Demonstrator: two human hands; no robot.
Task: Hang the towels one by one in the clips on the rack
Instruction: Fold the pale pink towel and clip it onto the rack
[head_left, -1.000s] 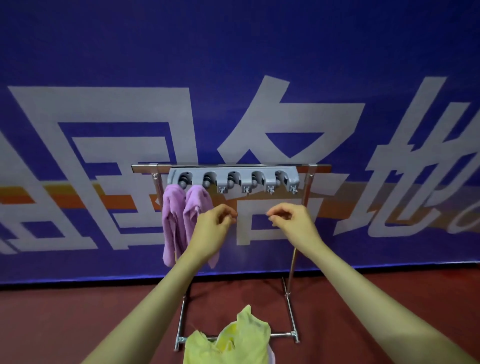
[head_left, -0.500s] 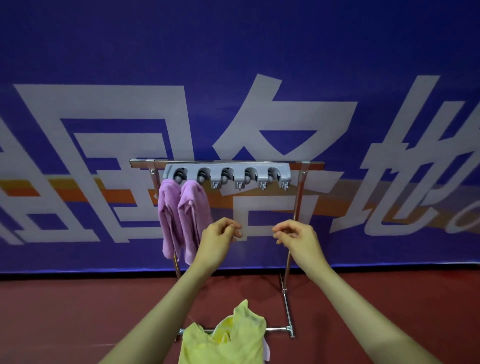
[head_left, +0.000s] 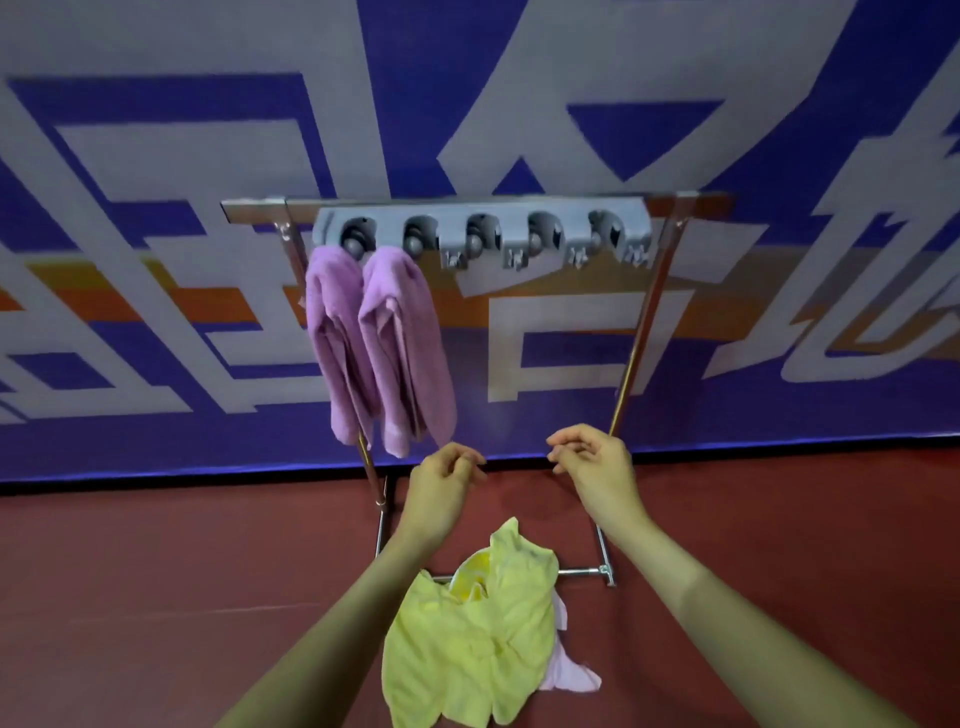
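Two purple towels (head_left: 379, 348) hung folded from the rack's (head_left: 644, 312) leftmost clips (head_left: 483, 234); a crumpled yellow towel (head_left: 467, 639) lay low in frame; left hand (head_left: 441, 493) and right hand (head_left: 597, 473) were loosely curled, holding nothing.

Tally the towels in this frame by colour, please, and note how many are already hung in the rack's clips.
Purple towels, hung in the two leftmost clips of the grey clip bar: 2
Yellow towels, crumpled on the red floor: 1
Pale pink towels, mostly hidden under the yellow one: 1
Total: 4 visible, 2 hung; more may be hidden in the pile.
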